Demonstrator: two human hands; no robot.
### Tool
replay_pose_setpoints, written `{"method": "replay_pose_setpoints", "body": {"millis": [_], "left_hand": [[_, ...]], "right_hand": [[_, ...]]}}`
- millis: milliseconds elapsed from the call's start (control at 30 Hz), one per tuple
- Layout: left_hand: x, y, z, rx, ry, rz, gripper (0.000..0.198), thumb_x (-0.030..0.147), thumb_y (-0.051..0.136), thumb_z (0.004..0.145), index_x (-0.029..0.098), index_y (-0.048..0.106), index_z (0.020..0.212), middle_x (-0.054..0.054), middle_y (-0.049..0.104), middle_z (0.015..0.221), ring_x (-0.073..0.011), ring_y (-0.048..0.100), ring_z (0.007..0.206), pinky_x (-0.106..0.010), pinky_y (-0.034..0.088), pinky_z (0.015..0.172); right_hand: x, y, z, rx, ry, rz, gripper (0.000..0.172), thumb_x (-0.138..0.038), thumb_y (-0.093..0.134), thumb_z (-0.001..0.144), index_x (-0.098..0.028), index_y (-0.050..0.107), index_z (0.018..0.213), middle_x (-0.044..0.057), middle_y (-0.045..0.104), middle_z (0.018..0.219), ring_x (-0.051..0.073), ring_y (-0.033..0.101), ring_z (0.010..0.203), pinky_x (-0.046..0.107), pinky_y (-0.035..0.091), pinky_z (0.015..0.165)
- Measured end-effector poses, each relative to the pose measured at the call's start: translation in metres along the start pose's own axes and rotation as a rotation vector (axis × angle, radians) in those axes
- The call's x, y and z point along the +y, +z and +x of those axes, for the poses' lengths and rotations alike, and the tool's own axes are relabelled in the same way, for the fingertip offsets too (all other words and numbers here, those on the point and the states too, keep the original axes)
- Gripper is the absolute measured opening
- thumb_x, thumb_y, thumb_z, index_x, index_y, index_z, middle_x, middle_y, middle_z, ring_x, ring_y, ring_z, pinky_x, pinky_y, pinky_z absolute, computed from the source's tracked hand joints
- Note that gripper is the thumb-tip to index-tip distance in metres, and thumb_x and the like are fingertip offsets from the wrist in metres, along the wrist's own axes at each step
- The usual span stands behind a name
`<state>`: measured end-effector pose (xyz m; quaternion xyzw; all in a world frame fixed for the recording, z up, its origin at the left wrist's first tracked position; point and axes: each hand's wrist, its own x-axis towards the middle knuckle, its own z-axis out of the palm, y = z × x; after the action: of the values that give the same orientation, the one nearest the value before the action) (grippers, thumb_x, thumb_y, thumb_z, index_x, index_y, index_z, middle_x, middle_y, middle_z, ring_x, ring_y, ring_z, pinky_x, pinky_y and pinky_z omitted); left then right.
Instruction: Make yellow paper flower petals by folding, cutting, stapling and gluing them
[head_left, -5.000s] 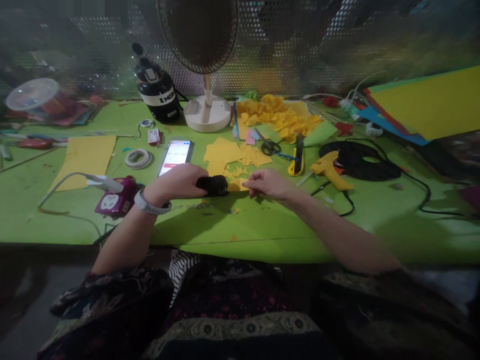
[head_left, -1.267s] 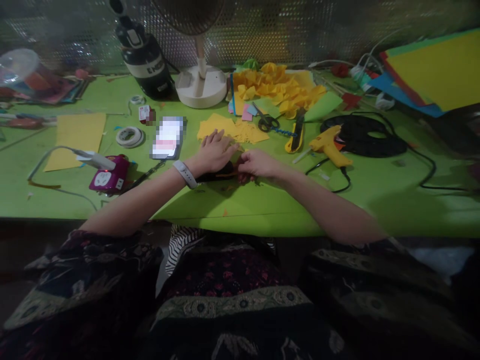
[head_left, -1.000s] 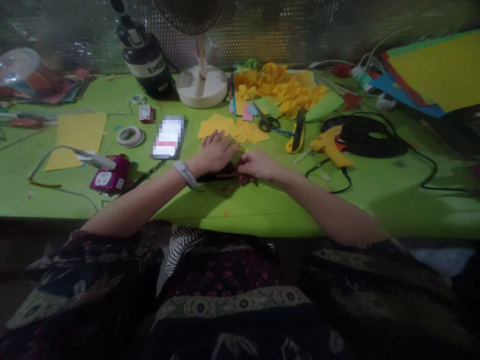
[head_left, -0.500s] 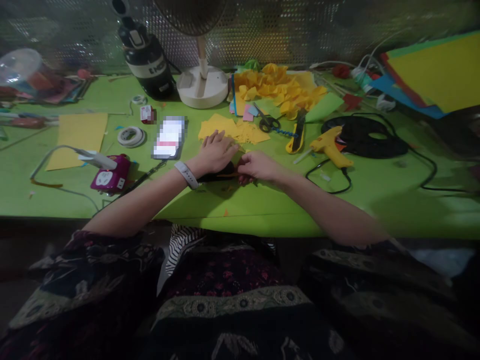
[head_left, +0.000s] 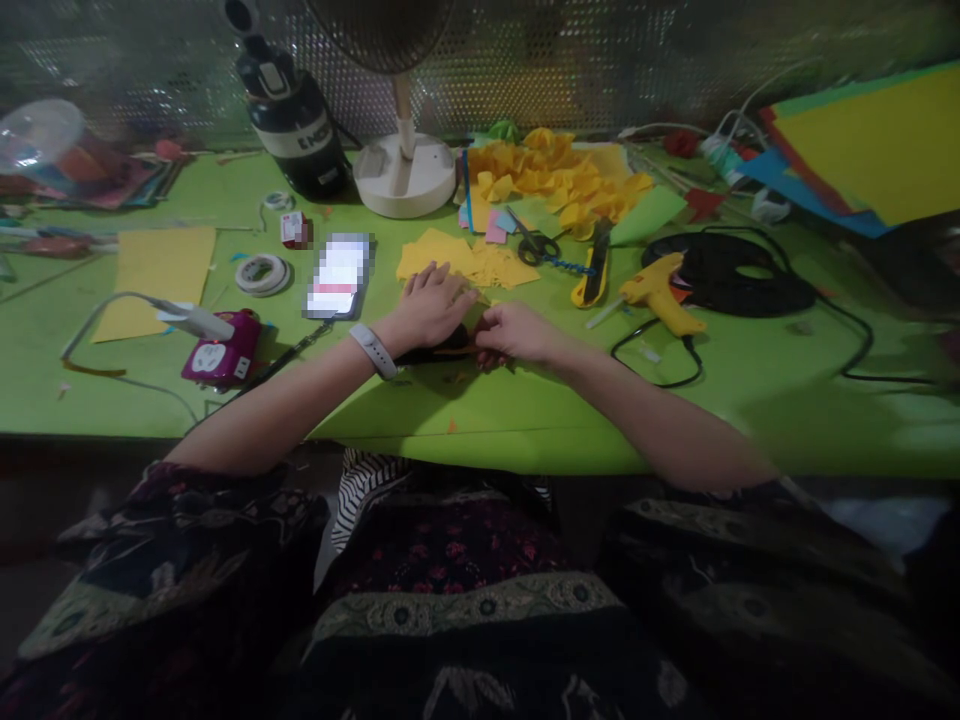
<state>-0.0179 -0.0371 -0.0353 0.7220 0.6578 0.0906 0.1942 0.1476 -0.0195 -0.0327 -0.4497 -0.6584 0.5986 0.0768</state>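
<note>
My left hand (head_left: 435, 305) lies with its fingers stretched forward, resting over a dark object (head_left: 431, 356) at the table's near middle. Most of that object is hidden beneath the palm; a thin orange-brown strip shows along its edge. Close beside it, my right hand (head_left: 517, 335) is closed, its fingertips pinched at the right end of the dark object. What sits between those fingertips is too small and shaded to name. Just beyond both hands are yellow paper pieces (head_left: 431, 252). Scissors (head_left: 536, 247) and a yellow cutter (head_left: 594, 275) lie to their right.
A yellow glue gun (head_left: 664, 290) with its cord lies to the right, near a black reel (head_left: 772, 285). Leftward are a phone (head_left: 339, 275), a tape roll (head_left: 262, 274) and a purple power adapter (head_left: 225, 350). A fan base (head_left: 405, 185) and a dark bottle (head_left: 296, 140) stand behind.
</note>
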Motion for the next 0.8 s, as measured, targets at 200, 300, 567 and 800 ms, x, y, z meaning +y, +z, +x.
{"method": "replay_pose_setpoints", "body": {"millis": [200, 300, 567, 800], "left_hand": [[-0.0029, 0.0026, 0.0019, 0.004, 0.002, 0.067, 0.054, 0.047, 0.024, 0.102, 0.018, 0.051, 0.139, -0.012, 0.032, 0.161, -0.0317, 0.015, 0.153, -0.052, 0.013, 0.123], [-0.0044, 0.0044, 0.0024, 0.022, 0.019, 0.075, 0.055, 0.048, 0.024, 0.102, 0.018, 0.051, 0.138, -0.012, 0.034, 0.16, -0.0323, 0.017, 0.153, -0.053, 0.015, 0.123], [-0.004, 0.0043, 0.0008, 0.027, 0.014, 0.128, 0.055, 0.046, 0.023, 0.103, 0.018, 0.049, 0.141, -0.011, 0.032, 0.161, -0.0324, 0.018, 0.152, -0.051, 0.016, 0.122], [-0.0068, 0.0079, 0.002, 0.066, 0.054, 0.086, 0.052, 0.043, 0.025, 0.102, 0.017, 0.053, 0.137, -0.012, 0.036, 0.159, -0.0346, 0.02, 0.151, -0.054, 0.016, 0.122]], "right_hand": [[0.0005, 0.0001, 0.0005, 0.003, -0.004, 0.017, 0.026, 0.004, 0.059, 0.084, -0.014, 0.057, 0.065, 0.002, 0.067, 0.051, 0.009, 0.064, 0.046, 0.012, 0.042, 0.039], [0.0017, -0.0001, 0.0009, -0.003, -0.017, 0.019, 0.025, 0.004, 0.059, 0.083, -0.014, 0.057, 0.065, 0.002, 0.068, 0.052, 0.008, 0.063, 0.046, 0.013, 0.043, 0.04], [0.0032, 0.0, 0.0032, 0.004, -0.013, -0.007, 0.025, 0.004, 0.057, 0.083, -0.014, 0.056, 0.065, 0.002, 0.067, 0.052, 0.01, 0.064, 0.047, 0.015, 0.044, 0.042], [0.0034, 0.0005, 0.0038, 0.01, -0.014, -0.012, 0.025, 0.004, 0.057, 0.082, -0.015, 0.056, 0.064, 0.002, 0.066, 0.052, 0.01, 0.064, 0.047, 0.016, 0.043, 0.041]]}}
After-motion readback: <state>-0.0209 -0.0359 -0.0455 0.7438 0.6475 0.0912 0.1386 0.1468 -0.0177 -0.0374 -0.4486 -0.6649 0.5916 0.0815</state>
